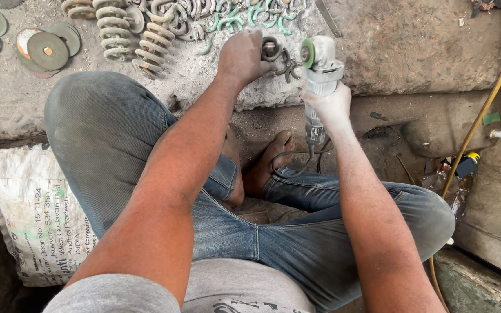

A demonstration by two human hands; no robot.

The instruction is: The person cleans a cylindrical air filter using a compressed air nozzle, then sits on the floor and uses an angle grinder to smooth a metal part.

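Metal ring piece [271,48] pinched in left hand [242,57] above stone slab [389,46], just left of grinder disc [308,53]. Angle grinder [320,87] gripped upright in right hand [330,104], closed round its body, long axis pointing away. Coil springs [117,29] farther left.

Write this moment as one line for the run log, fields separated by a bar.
left hand: grips small metal ring | right hand: holds angle grinder | disc beside ring | coil springs behind
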